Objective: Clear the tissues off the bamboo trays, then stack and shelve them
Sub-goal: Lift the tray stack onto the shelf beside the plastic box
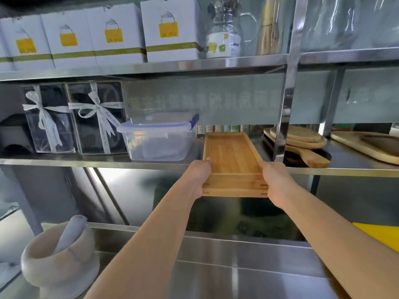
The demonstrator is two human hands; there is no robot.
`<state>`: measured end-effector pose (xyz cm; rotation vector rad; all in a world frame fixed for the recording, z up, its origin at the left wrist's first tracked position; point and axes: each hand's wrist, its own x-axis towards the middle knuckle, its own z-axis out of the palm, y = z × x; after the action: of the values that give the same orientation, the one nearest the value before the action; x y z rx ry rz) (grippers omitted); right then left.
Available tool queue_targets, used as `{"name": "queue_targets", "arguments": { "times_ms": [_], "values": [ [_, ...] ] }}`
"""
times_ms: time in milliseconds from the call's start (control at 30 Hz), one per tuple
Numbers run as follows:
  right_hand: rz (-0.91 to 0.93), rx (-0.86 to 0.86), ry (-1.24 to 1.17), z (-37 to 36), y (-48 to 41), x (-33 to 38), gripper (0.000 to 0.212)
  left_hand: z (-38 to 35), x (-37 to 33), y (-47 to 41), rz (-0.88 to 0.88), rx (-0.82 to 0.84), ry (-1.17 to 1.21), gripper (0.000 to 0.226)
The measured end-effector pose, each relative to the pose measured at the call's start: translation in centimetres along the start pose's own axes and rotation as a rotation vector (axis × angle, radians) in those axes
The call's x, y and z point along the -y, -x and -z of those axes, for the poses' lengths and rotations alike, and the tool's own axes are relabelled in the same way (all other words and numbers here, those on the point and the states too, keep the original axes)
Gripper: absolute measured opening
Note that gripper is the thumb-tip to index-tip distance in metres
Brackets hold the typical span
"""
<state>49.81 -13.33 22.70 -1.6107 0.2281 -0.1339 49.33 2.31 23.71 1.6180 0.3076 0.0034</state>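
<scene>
A stack of bamboo trays (pixel 232 156) lies lengthwise on the steel middle shelf (pixel 86 162), its near end sticking out past the shelf's front edge. No tissue shows in the top tray. My left hand (pixel 199 178) grips the near left corner of the stack, thumb on the rim. At the near right corner, my right hand (pixel 277 182) holds the stack the same way. The stack sits between a plastic box and a steel upright.
A clear lidded plastic box (pixel 157 139) stands just left of the trays, with ribboned gift boxes (pixel 73 119) further left. A steel post (pixel 284 117) and wooden boards (pixel 302 141) are close on the right. White cartons (pixel 116 35) fill the top shelf. A stone mortar (pixel 60 260) sits below on the counter.
</scene>
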Motion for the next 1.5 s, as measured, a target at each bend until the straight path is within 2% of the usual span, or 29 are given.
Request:
{"name": "queue_targets", "arguments": {
  "times_ms": [133, 200, 267, 333, 400, 433, 567, 700, 933, 1067, 1233, 1433, 1500],
  "values": [
    [-0.056, -0.014, -0.074, 0.0, -1.3, 1.0, 0.015, 1.4, 1.0, -0.4, -0.161, 0.225, 0.235, 0.056],
    [-0.075, 0.046, -0.161, 0.2, -1.4, 0.7, 0.019, 2.1, 3.2, -0.1, -0.288, 0.307, 0.216, 0.059],
    [-0.05, 0.169, -0.288, 0.7, -1.1, -0.2, 0.026, 2.5, 5.3, -0.1, -0.405, 0.289, 0.178, 0.047],
    [0.047, 0.361, -0.334, 1.6, -0.7, -1.5, 0.045, 2.5, 6.6, -0.4, -0.505, 0.232, 0.152, 0.036],
    [0.174, 0.524, -0.246, 2.5, -0.2, -2.7, 0.056, 2.3, 7.1, -0.5, -0.567, 0.176, 0.101, 0.032],
    [0.224, 0.554, -0.164, 2.9, -0.1, -3.3, 0.059, 2.2, 7.3, -0.5, -0.591, 0.158, 0.086, 0.032],
    [0.341, 0.437, 0.092, 3.1, -0.3, -4.3, 0.056, 1.8, 7.5, -0.6, -0.626, 0.134, 0.065, 0.03],
    [0.413, 0.377, 0.16, 2.5, -0.6, -4.5, 0.048, 1.7, 7.5, -1.1, -0.621, 0.114, 0.046, 0.023],
    [0.448, 0.368, 0.273, 1.7, -1.2, -4.3, 0.05, 1.5, 7.3, -2.1, -0.618, 0.043, 0.001, 0.018],
    [0.447, 0.35, 0.287, 1.5, -1.7, -4.1, 0.047, 1.2, 7.0, -2.7, -0.64, -0.021, -0.081, 0.03],
    [0.465, 0.293, 0.345, 1.0, -2.3, -4.2, 0.044, 0.9, 6.8, -3.6, -0.67, -0.089, -0.184, 0.033],
    [0.477, 0.309, 0.361, 0.8, -2.3, -3.9, 0.047, 1.1, 6.4, -3.6, -0.616, -0.051, -0.136, 0.028],
    [0.439, 0.286, 0.295, 0.6, -2.2, -3.5, 0.05, 0.9, 6.3, -3.2, -0.597, -0.052, -0.081, 0.038]
  ]
}}
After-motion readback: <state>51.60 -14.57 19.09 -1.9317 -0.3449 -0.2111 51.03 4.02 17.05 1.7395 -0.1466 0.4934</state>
